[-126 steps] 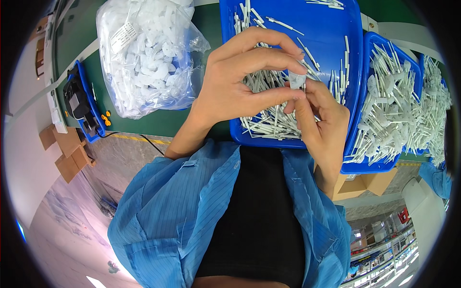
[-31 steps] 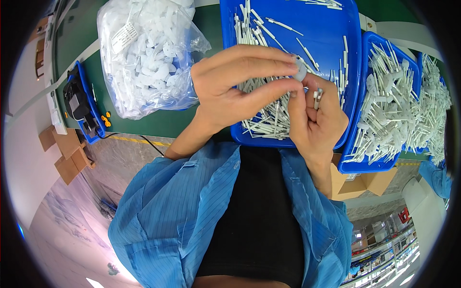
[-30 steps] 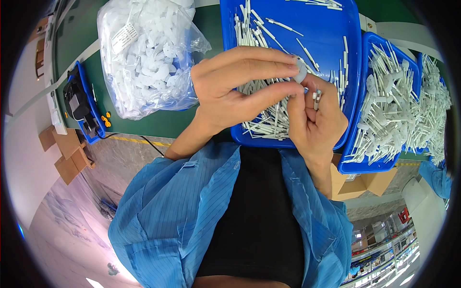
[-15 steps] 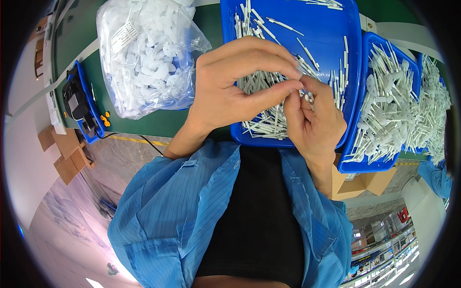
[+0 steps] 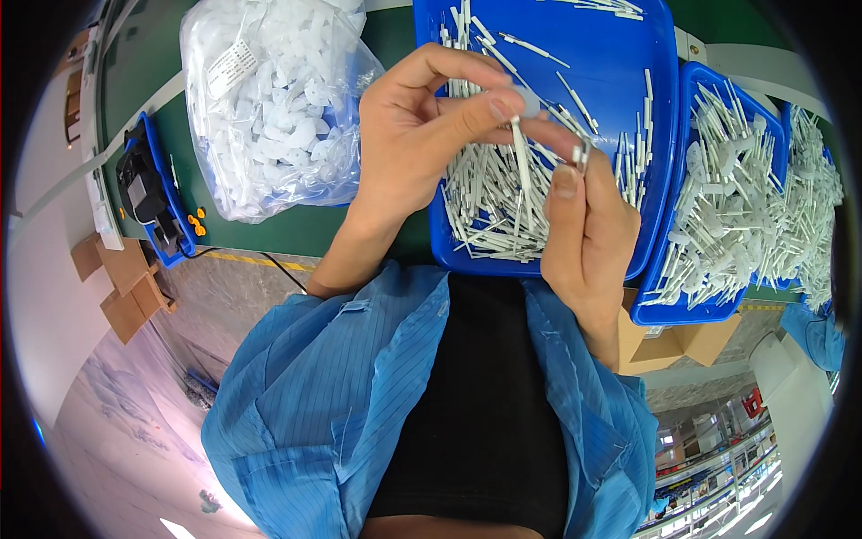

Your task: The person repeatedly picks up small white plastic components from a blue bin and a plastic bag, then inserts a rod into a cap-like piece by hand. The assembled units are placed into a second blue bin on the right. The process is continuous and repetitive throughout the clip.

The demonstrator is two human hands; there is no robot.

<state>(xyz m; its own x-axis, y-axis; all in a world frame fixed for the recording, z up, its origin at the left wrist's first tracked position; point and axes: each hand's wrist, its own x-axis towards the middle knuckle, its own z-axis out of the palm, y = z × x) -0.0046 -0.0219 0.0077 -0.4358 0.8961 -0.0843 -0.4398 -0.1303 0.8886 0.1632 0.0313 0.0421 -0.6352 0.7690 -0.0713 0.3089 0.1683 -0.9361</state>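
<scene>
Over the blue tray (image 5: pixel 620 63) of loose white rods (image 5: pixel 489 202), my left hand (image 5: pixel 422 135) pinches a translucent white plastic piece (image 5: pixel 528 101) between thumb and fingers. A white rod (image 5: pixel 521 162) extends from that piece down toward me, apparently joined to it. Just to the right, my right hand (image 5: pixel 588 229) is closed, with thumb and forefinger pressed on small white rods with metal parts (image 5: pixel 582 155); how many it holds is hidden. One finger of my left hand reaches across close to these rods.
A clear bag of white plastic pieces (image 5: pixel 287 117) lies to the left. At the right, a smaller blue tray (image 5: pixel 687 310) holds rods with plastic pieces on them, beside another such pile (image 5: pixel 808 207). A blue bin with black items (image 5: pixel 148 193) and orange bits (image 5: pixel 197 222) sits far left.
My hands were together at the fingertips and have moved slightly apart. The left hand has turned up and left, bringing the plastic piece and its rod into sight.
</scene>
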